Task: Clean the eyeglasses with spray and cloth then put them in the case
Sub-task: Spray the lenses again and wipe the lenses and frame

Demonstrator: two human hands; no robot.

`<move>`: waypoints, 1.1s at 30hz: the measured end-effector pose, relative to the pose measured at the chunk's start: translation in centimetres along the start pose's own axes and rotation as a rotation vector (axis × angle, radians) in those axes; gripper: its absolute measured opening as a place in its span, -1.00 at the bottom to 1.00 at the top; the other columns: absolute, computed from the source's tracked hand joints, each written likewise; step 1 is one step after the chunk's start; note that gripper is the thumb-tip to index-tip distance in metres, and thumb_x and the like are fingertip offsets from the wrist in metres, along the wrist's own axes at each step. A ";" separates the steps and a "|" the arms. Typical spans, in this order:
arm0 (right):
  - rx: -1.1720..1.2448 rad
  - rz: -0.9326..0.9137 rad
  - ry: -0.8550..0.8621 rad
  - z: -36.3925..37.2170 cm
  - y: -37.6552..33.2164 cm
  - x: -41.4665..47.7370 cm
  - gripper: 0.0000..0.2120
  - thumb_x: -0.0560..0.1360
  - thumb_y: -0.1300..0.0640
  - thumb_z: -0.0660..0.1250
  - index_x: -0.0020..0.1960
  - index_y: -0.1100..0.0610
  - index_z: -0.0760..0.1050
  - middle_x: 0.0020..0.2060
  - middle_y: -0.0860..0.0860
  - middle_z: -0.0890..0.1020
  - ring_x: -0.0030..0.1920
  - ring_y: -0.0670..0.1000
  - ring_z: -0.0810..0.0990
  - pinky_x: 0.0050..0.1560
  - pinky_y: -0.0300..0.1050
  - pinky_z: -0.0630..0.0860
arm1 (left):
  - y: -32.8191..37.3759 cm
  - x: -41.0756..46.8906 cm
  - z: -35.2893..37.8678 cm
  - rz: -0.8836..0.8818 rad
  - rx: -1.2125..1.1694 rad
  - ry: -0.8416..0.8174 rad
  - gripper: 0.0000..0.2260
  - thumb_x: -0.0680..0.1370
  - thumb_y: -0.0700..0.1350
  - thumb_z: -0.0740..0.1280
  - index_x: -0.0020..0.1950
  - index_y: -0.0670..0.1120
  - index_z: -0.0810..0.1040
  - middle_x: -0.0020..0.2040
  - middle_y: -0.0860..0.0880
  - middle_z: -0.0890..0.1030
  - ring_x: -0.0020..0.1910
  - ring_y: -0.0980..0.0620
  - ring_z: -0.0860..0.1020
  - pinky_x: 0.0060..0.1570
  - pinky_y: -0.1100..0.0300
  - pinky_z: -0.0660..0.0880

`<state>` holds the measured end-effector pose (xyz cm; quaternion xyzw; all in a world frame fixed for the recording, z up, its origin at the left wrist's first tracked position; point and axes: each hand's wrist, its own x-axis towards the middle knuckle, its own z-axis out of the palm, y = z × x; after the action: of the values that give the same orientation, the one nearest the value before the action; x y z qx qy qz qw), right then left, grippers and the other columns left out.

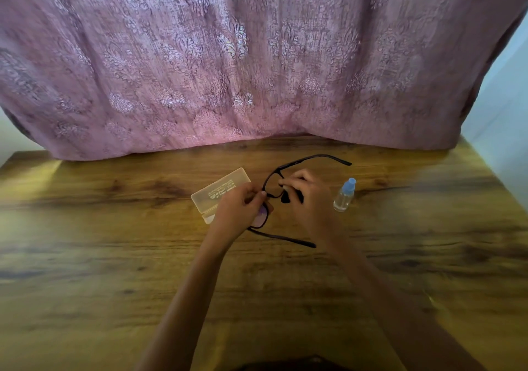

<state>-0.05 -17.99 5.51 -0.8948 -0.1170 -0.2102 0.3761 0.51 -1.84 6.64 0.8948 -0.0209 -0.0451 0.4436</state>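
Dark-framed eyeglasses [307,159] with both temples unfolded are held above the wooden table [114,256]. My left hand [238,207] grips the frame at the nearer lens. My right hand [307,196] pinches a small black cloth [285,198] against the farther lens. A translucent yellowish case [218,190] lies closed on the table just left of my left hand, partly hidden by it. A small clear spray bottle [345,195] with a blue cap stands to the right of my right hand.
A pink patterned curtain [257,56] hangs along the table's far edge. The table's right edge runs diagonally beside a pale wall [505,142].
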 end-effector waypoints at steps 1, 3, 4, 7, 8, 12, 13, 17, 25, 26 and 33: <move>0.005 -0.001 -0.007 -0.1 -0.1 -0.1 -0.84 0.46 0.38 0.40 0.02 0.27 0.66 -0.15 0.11 0.59 -0.18 0.03 0.57 -0.18 -0.27 0.43 | 0.0 0.0 0.0 0.001 0.003 0.003 -0.85 0.58 -0.05 0.27 -0.01 -0.06 0.61 -0.15 0.04 0.70 -0.08 0.09 0.61 -0.03 0.16 0.51; 0.021 -0.022 -0.035 -0.2 -0.5 -0.3 -0.83 0.46 0.39 0.40 0.02 0.27 0.66 -0.15 0.11 0.59 -0.19 0.02 0.57 -0.18 -0.30 0.41 | 0.0 0.1 0.0 0.000 -0.016 0.001 -0.87 0.58 -0.05 0.27 -0.04 -0.02 0.61 -0.19 0.07 0.70 -0.13 0.17 0.61 -0.08 0.28 0.49; 0.028 -0.041 -0.055 -0.2 -0.7 -0.5 -0.83 0.46 0.40 0.40 0.03 0.27 0.66 -0.15 0.12 0.60 -0.18 0.02 0.58 -0.18 -0.28 0.43 | 0.0 0.1 -0.1 0.001 -0.029 0.001 -0.88 0.58 -0.06 0.28 -0.09 0.02 0.60 -0.24 0.10 0.69 -0.18 0.24 0.60 -0.15 0.38 0.46; 0.039 -0.066 -0.083 -0.3 -1.4 -0.8 -0.82 0.47 0.40 0.38 0.05 0.29 0.66 -0.14 0.15 0.61 -0.17 0.06 0.59 -0.19 -0.16 0.48 | 0.2 -0.1 -0.2 0.019 -0.049 0.000 -0.80 0.58 -0.09 0.28 -0.21 0.15 0.55 -0.33 0.16 0.66 -0.29 0.35 0.57 -0.28 0.55 0.40; 0.035 -0.059 -0.080 -0.3 -1.5 -0.8 -0.83 0.48 0.38 0.38 0.05 0.30 0.65 -0.13 0.14 0.61 -0.16 0.06 0.59 -0.19 -0.15 0.50 | 0.3 -0.1 -0.2 0.024 -0.052 -0.009 -0.79 0.58 -0.10 0.28 -0.21 0.15 0.54 -0.32 0.15 0.66 -0.29 0.36 0.57 -0.28 0.56 0.40; 0.033 -0.040 -0.066 0.0 -1.9 -0.3 -0.84 0.50 0.36 0.36 0.05 0.30 0.65 -0.09 0.13 0.61 -0.11 0.07 0.60 -0.13 -0.15 0.52 | 0.5 -0.2 -0.1 0.051 -0.011 -0.030 -0.80 0.58 -0.10 0.27 -0.20 0.13 0.53 -0.28 0.08 0.68 -0.27 0.32 0.57 -0.25 0.51 0.42; 0.035 -0.032 -0.043 0.0 -1.9 -0.1 -0.84 0.49 0.37 0.37 0.05 0.30 0.65 -0.09 0.13 0.61 -0.10 0.05 0.59 -0.11 -0.21 0.50 | 0.6 -0.1 -0.1 0.060 0.011 -0.029 -0.82 0.58 -0.09 0.27 -0.19 0.11 0.54 -0.29 0.09 0.68 -0.26 0.32 0.57 -0.24 0.50 0.42; 0.014 0.026 0.067 -0.1 -1.5 0.4 -0.82 0.49 0.37 0.38 0.07 0.28 0.65 -0.10 0.09 0.61 -0.11 -0.06 0.54 -0.10 -0.45 0.35 | 0.6 -0.3 -0.2 0.103 0.082 -0.002 -0.88 0.58 -0.08 0.29 -0.11 -0.01 0.59 -0.26 0.10 0.65 -0.25 0.24 0.55 -0.22 0.35 0.43; -0.001 0.044 0.032 -0.2 -0.5 -0.3 -0.82 0.51 0.34 0.36 0.09 0.28 0.64 -0.10 0.09 0.60 -0.15 -0.01 0.57 -0.13 -0.36 0.43 | 0.9 -0.4 -0.5 0.089 0.004 0.014 -0.87 0.59 -0.12 0.28 -0.13 0.07 0.54 -0.38 0.24 0.62 -0.30 0.39 0.54 -0.27 0.55 0.38; 0.010 0.048 0.012 -0.2 -0.4 -0.4 -0.82 0.51 0.34 0.37 0.09 0.27 0.64 -0.10 0.08 0.60 -0.16 -0.01 0.58 -0.14 -0.30 0.46 | 0.9 -0.3 -0.5 0.080 -0.001 0.017 -0.86 0.58 -0.13 0.28 -0.13 0.08 0.53 -0.41 0.26 0.61 -0.32 0.38 0.54 -0.28 0.55 0.38; 0.513 0.227 -0.264 -1.4 -1.2 -0.9 -0.68 0.49 0.22 0.42 0.23 0.05 0.57 0.00 -0.07 0.68 0.04 -0.13 0.63 0.10 -0.26 0.52 | 0.9 1.1 0.0 -0.118 -0.119 0.096 -0.81 0.57 -0.07 0.28 -0.03 -0.13 0.63 -0.16 -0.10 0.68 -0.09 -0.10 0.62 0.00 -0.05 0.55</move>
<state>-1.68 -18.18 6.71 -0.7975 -0.1136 -0.0122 0.5925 1.62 -2.48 7.32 0.8677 0.0560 -0.0295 0.4931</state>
